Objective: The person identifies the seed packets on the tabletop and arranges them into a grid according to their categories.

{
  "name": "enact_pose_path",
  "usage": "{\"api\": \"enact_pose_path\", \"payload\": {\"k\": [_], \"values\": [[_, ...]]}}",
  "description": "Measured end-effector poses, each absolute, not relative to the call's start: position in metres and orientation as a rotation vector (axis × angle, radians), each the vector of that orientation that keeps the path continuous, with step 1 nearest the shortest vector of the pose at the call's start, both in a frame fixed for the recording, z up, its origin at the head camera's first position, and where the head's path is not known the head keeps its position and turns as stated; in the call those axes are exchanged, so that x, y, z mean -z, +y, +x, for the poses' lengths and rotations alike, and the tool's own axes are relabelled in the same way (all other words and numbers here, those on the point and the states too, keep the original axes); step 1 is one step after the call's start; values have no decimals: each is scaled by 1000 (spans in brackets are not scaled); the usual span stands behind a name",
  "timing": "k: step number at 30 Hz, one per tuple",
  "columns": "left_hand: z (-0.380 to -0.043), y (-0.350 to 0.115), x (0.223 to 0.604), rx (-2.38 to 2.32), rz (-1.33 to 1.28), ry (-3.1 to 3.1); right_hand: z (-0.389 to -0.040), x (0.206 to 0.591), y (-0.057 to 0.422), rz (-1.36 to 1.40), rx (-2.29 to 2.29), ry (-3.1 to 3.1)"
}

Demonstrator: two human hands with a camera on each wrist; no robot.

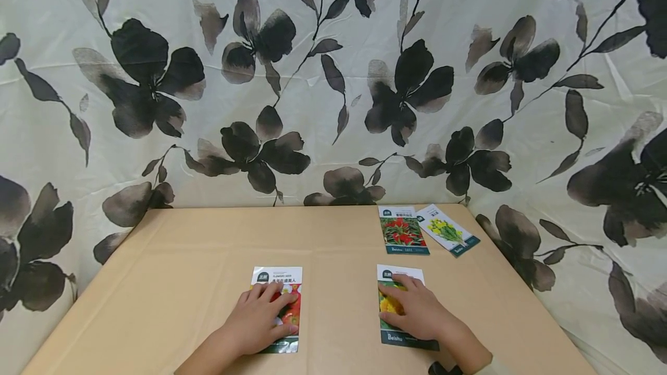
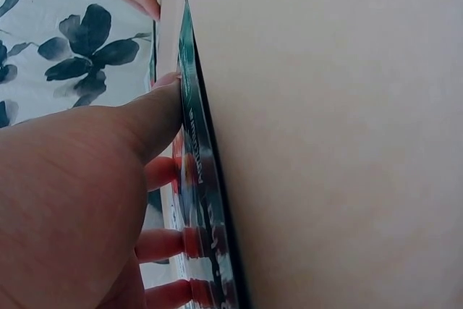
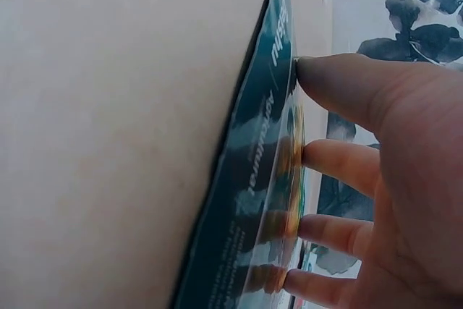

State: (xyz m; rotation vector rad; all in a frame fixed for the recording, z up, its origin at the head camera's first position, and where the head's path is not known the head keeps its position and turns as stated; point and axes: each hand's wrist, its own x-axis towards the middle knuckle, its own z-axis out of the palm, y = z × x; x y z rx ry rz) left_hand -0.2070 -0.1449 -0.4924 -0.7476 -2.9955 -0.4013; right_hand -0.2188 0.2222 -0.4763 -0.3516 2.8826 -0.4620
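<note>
Two seed packets lie flat near the front of the table, one under each hand. My left hand (image 1: 259, 318) rests with spread fingers on a packet with red flowers (image 1: 293, 305), headed "FLOWERS SEED". On a packet with yellow flowers (image 1: 388, 304), marked "Beishu", my right hand (image 1: 417, 311) presses its fingertips. In the left wrist view, the thumb and fingers touch the top face of the red-flower packet (image 2: 206, 200). The right wrist view shows the fingertips on the yellow packet (image 3: 249, 157), its dark green lower edge facing the camera. Neither hand curls round its packet.
Near the back right edge of the table (image 1: 208, 247) lie a packet with red peppers (image 1: 403, 233) and a tilted packet with yellow blossoms (image 1: 445, 229), their edges close together. A white cloth with dark flowers (image 1: 333, 91) hangs behind the table.
</note>
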Motion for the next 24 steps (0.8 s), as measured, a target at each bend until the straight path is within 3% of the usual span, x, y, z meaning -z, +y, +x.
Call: {"api": "enact_pose_path", "payload": {"k": [24], "values": [[-206,-144,492,385,-763,-2989,-219,476,225,-364,497,2828]]}}
